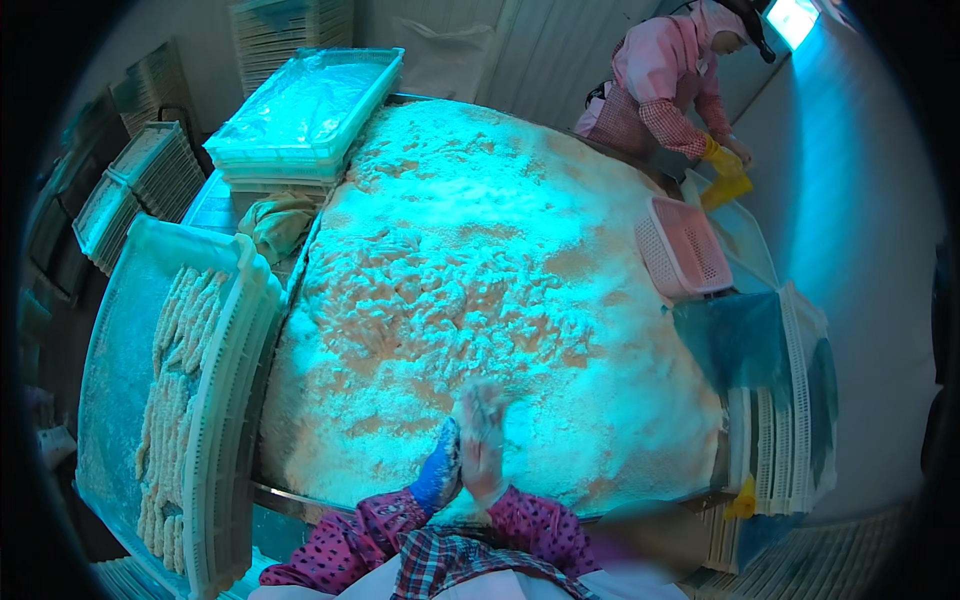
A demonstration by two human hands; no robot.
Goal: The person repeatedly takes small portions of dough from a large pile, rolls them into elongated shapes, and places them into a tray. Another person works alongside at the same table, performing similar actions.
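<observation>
Item: bench [302, 505], metal-rimmed, spread nearly edge to edge with a white floury coating [420, 215]. Pale strips [430, 305], heavily dusted, lie jumbled in it, mostly across the middle.

Item: left hand [438, 470], blue-gloved, above the near edge of the coating. Seen edge-on; cannot tell whether its fingers are spread or closed.

Item: right hand [483, 435], whitened with powder, beside the left hand, palm toward it. Fingers straight out toward the far side, blurred at the tips, not curled round anything. Whether something lies between the palms cannot be told.

Item: tray stack [112, 350], pale, left and near; top tray carries coated strips [168, 420] in lengthwise rows.

Item: second tray stack [310, 100], left and far, topped with clear film. Crumpled cloth [278, 222], tan, just on its near side.

Item: basket [708, 262], pink, perforated, at the right edge of the bench.

Item: blue-green sheet [735, 340], right, draped beside ridged trays [798, 400].

Item: co-worker [665, 90], far right, pink clothing, yellow glove [728, 185].
</observation>
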